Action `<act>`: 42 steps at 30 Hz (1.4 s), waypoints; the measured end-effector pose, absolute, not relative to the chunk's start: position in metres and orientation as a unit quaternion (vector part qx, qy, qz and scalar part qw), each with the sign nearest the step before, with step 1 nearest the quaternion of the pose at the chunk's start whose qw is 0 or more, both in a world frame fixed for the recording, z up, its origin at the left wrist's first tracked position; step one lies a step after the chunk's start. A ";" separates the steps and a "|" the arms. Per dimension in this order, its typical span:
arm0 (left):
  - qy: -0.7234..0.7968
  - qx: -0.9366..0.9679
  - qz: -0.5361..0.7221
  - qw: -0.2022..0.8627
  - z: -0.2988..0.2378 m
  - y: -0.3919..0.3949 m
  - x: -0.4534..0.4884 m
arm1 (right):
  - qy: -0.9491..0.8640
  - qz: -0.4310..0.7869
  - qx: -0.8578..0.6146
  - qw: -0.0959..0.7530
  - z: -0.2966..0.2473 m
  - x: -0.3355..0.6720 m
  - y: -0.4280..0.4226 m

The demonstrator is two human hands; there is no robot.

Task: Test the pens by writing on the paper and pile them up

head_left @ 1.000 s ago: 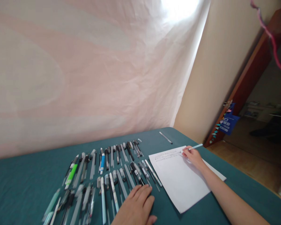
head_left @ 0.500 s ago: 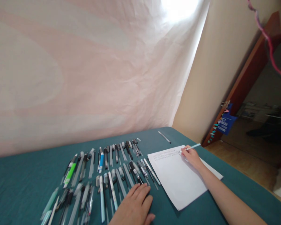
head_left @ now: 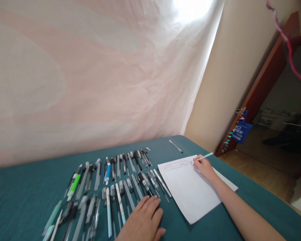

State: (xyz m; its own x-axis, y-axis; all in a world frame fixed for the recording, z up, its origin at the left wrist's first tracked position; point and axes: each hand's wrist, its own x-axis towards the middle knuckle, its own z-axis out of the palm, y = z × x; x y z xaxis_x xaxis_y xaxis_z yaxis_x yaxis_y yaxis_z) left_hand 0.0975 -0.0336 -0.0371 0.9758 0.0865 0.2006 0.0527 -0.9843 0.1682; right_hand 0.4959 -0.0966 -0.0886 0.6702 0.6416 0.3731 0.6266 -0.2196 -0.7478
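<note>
My right hand (head_left: pixel 203 167) is closed around a slim light-blue pen (head_left: pixel 206 156), its tip down on a white sheet of paper (head_left: pixel 188 194). Lines of small dark handwriting (head_left: pixel 177 165) run across the top of the sheet. My left hand (head_left: pixel 142 219) lies palm down on the table, fingers stretched forward, left of the paper. Its fingertips rest by the lower end of a black pen (head_left: pixel 145 185). Nothing shows in its grasp, though the palm's underside is hidden.
Several pens, caps and refills lie in rows on the green tablecloth (head_left: pixel 20 197), among them a green pen (head_left: pixel 74 185) and a blue-and-white pen (head_left: pixel 107 171). One clear pen (head_left: pixel 176 146) lies beyond the paper. A pale curtain (head_left: pixel 95 83) hangs behind the table.
The view has shifted very slightly. Both hands, the pen and the paper keep practically the same places.
</note>
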 end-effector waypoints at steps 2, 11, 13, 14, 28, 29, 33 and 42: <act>0.037 0.991 0.102 0.081 -0.035 -0.034 0.097 | -0.405 0.008 -0.781 0.475 -0.088 0.495 -0.097; 0.049 0.990 0.120 0.062 -0.027 -0.039 0.098 | -0.402 0.014 -0.783 0.475 -0.085 0.493 -0.098; 0.047 0.991 0.112 0.055 -0.028 -0.039 0.098 | -0.401 0.016 -0.783 0.476 -0.085 0.493 -0.098; 0.046 0.992 0.106 0.052 -0.028 -0.039 0.098 | -0.400 0.016 -0.782 0.477 -0.085 0.493 -0.098; 0.048 0.991 0.111 0.065 -0.026 -0.039 0.097 | -0.396 0.025 -0.782 0.480 -0.085 0.492 -0.097; 0.049 0.990 0.112 0.065 -0.026 -0.039 0.097 | -0.395 0.023 -0.783 0.480 -0.084 0.492 -0.098; 0.047 0.989 0.121 0.072 -0.027 -0.039 0.096 | -0.396 0.020 -0.783 0.479 -0.082 0.490 -0.098; 0.043 0.990 0.111 0.074 -0.029 -0.037 0.095 | -0.377 0.010 -0.780 0.499 -0.084 0.491 -0.098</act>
State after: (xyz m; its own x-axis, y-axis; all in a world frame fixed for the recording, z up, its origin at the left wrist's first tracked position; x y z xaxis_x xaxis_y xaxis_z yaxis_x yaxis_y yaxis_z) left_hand 0.0954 -0.0370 -0.0291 0.9719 0.1009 0.2128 0.0680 -0.9853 0.1566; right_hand 0.4907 -0.0977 -0.0839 0.7156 0.5978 0.3612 0.5785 -0.2175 -0.7862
